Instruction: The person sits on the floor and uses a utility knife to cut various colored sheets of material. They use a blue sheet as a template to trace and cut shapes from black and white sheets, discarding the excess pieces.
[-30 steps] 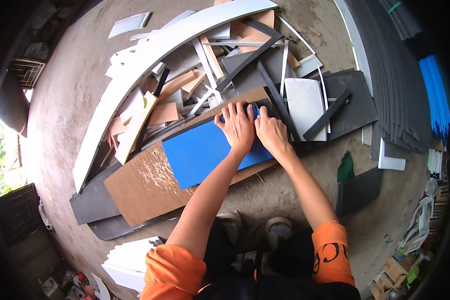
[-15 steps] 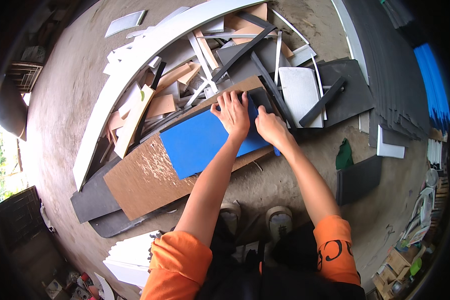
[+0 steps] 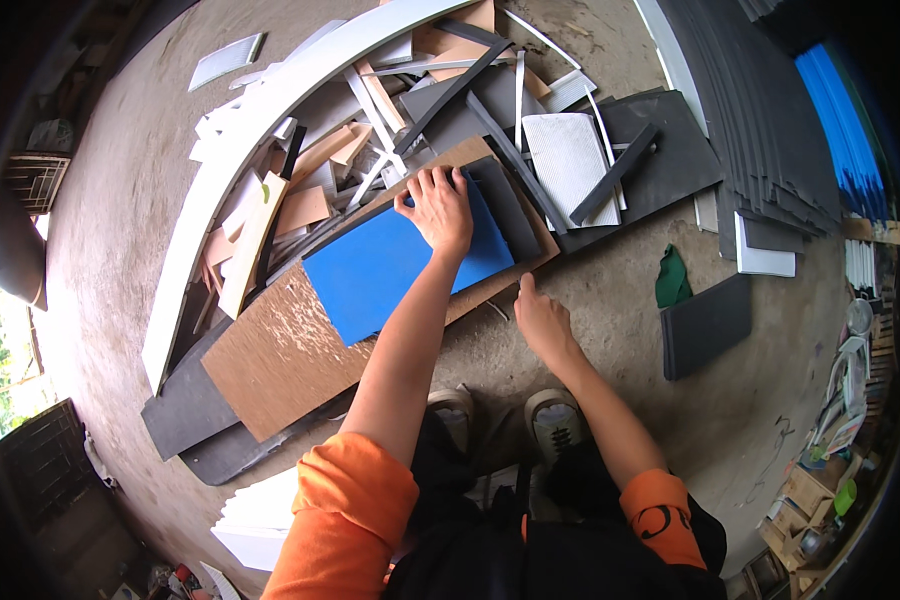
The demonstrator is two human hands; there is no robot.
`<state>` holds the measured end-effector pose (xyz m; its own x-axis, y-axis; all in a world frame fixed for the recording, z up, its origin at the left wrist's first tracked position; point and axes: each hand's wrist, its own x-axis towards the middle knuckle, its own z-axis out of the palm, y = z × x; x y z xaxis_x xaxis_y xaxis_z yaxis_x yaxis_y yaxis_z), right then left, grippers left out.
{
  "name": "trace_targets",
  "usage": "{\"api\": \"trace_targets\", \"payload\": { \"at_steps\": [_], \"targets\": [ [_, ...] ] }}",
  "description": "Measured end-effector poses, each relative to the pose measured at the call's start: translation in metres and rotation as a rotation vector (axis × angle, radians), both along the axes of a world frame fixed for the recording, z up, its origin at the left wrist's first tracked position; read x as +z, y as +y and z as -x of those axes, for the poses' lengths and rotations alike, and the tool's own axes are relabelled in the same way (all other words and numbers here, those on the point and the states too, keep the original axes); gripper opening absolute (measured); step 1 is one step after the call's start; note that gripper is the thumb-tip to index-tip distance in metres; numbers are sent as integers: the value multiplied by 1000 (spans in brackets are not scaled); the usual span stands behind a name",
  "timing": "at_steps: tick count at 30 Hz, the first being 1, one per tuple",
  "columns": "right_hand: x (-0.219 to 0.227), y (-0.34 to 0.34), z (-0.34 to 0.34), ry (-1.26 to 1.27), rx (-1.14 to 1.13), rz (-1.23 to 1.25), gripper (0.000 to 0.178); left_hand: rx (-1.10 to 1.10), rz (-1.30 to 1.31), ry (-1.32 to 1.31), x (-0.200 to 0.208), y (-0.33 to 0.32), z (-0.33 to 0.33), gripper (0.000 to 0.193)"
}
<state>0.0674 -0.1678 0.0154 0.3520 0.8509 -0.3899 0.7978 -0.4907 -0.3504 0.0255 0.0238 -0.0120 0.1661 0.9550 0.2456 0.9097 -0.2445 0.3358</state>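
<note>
One blue sheet [image 3: 370, 270] is being pressed down by the left hand [image 3: 442, 212], whose bent, slightly parted fingers are being rested near its upper edge, open rather than clenched. The sheet is being carried by a brown board [image 3: 260, 380], toward that board's right end, and a black sheet [image 3: 515, 215] is being shown just past its right edge. The right hand [image 3: 545, 320] is being held near the board's lower right edge, apart from the blue sheet, with its fingers being curled inward; whether anything is being gripped there cannot be told. Beyond the board, mixed scraps [image 3: 305, 210] are being bordered by a long white strip [image 3: 255, 135]. To the right, a green cloth [image 3: 673, 277] is being seen near a dark slab [image 3: 707, 330] on the floor [image 3: 610, 300].
</note>
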Motion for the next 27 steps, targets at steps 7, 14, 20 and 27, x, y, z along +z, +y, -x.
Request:
{"api": "trace_targets", "payload": {
  "at_steps": [7, 14, 20, 27],
  "targets": [
    [17, -3, -11, -57, 7, 0, 23, -5, 0, 5, 0, 1, 2, 24],
    [29, 111, -35, -109, 34, -305, 20, -17, 75, -12, 3, 3, 2, 25],
    [2, 150, -37, -199, 110, -307, 23, -30, 95, -31, 4, 1, 0, 23],
    [0, 150, -34, -210, 137, -294, 22, -14, 89, -18, 2, 4, 4, 22]
  ]
}}
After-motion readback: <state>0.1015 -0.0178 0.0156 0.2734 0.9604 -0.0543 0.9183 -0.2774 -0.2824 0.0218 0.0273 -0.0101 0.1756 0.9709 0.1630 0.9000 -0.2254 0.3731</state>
